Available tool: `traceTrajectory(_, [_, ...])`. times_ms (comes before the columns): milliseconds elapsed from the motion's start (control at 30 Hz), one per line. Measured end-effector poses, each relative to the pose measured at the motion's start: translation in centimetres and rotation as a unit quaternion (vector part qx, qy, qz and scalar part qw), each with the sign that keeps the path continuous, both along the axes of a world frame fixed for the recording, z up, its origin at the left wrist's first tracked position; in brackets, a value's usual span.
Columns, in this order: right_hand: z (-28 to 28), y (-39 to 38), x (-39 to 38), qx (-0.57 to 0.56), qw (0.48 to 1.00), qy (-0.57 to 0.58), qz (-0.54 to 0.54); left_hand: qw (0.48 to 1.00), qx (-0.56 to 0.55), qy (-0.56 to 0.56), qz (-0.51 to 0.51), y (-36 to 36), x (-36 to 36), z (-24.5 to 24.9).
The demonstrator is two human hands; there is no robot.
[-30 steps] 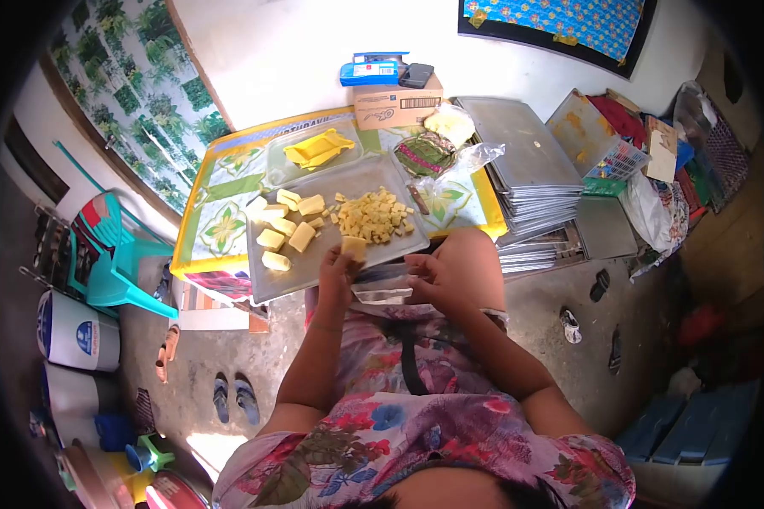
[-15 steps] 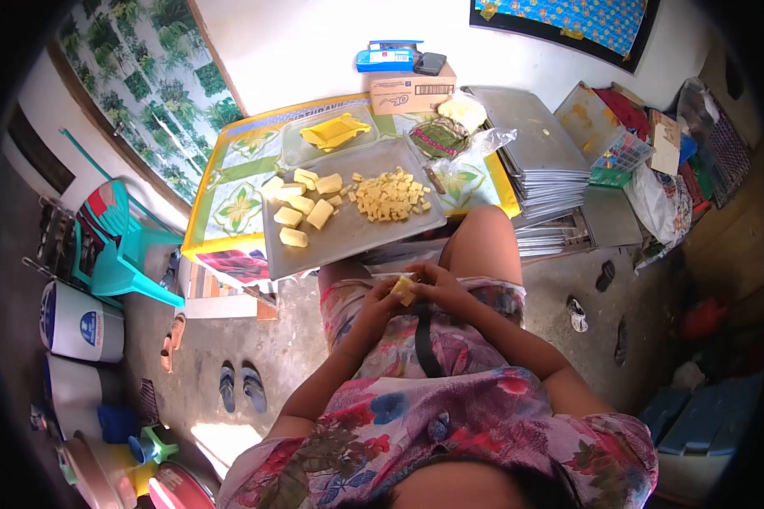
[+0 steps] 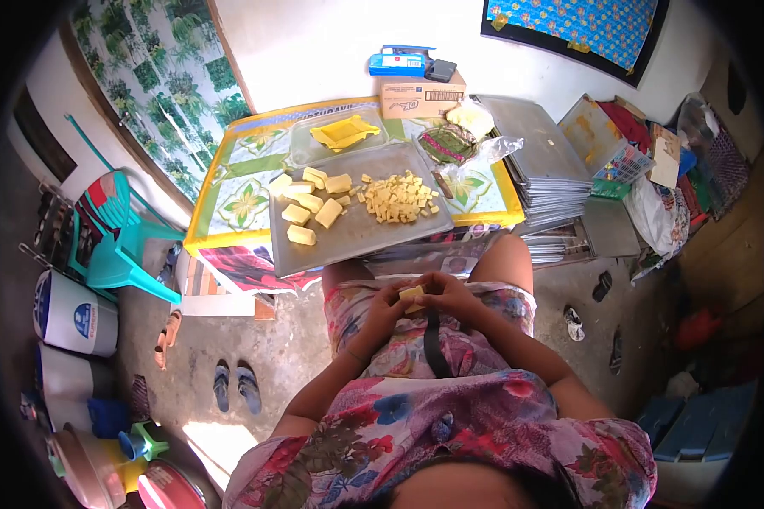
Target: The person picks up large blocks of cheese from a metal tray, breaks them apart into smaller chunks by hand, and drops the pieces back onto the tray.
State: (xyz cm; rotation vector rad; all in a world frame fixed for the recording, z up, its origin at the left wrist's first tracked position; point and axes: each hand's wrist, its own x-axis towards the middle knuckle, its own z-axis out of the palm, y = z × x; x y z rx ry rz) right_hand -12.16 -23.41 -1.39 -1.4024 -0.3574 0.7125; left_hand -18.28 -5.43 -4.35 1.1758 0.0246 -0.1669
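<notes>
Above my lap, a small pale yellow block (image 3: 412,294) is held between both hands. My left hand (image 3: 386,307) grips its left side, and my right hand (image 3: 443,295) has its fingers on the right side. Past my knees, a metal tray (image 3: 314,256) on the table carries several larger yellow blocks (image 3: 327,214) at its left and a heap of small yellow cubes (image 3: 396,198) at its right. A knife (image 3: 442,184) lies at the tray's right edge. Behind the tray is a clear container (image 3: 299,153) with a yellow wrapper (image 3: 344,133) in it.
A cardboard box (image 3: 422,95) stands at the back of the table (image 3: 208,212). Stacked metal trays (image 3: 541,144) are on the right, beside a basket (image 3: 624,161). A teal chair (image 3: 127,254) stands at the left; blue slippers (image 3: 248,388) lie on the floor.
The view has shifted slightly. Both hands and the block sit a little lower and further right relative to the view's left edge, and the block now lies flatter between the fingers.
</notes>
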Motion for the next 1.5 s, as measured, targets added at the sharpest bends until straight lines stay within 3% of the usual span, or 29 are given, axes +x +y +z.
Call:
traceTrajectory(333, [-0.3,0.3,0.6,0.073,0.993,0.084,0.045,0.998,0.036,-0.005,0.043,0.4,-0.8,0.1])
traceTrajectory(600, [0.7,0.5,1.3,0.127,0.984,0.119,0.041,0.996,0.066,0.015,0.052,0.4,-0.4,4.1])
traceTrajectory(633, [0.8,0.5,1.4,0.135,0.983,0.119,0.039,0.992,0.118,0.002,0.05,0.6,-0.4,4.3])
traceTrajectory(700, [0.6,0.6,1.4,0.14,0.984,0.104,0.032,0.974,0.221,-0.032,0.046,1.0,0.4,4.8])
traceTrajectory(833, [1.6,0.7,2.5,0.069,0.997,0.013,0.015,0.979,0.189,-0.04,0.073,0.3,0.6,6.0])
traceTrajectory(933, [2.4,0.9,3.2,0.083,0.996,-0.015,0.002,0.962,0.249,-0.066,0.088,0.3,0.9,7.8])
traceTrajectory(1067, [3.2,1.4,4.6,0.014,0.997,-0.075,0.003,0.96,0.243,-0.08,0.11,0.9,1.9,6.4])
traceTrajectory(1233, [4.5,2.5,4.9,-0.006,0.989,-0.147,-0.002,0.952,0.257,-0.09,0.139,1.0,1.8,8.7])
traceTrajectory(1333, [4.4,2.9,4.5,0.046,0.992,-0.121,-0.007,0.918,0.365,-0.084,0.129,1.2,1.3,10.0])
traceTrajectory(1433, [5.3,2.8,4.1,0.058,0.994,-0.092,0.006,0.917,0.366,-0.096,0.126,1.5,0.7,10.6])
traceTrajectory(1500, [6.2,2.4,3.9,0.113,0.993,-0.002,0.038,0.961,0.241,-0.083,0.105,1.8,0.5,11.1])
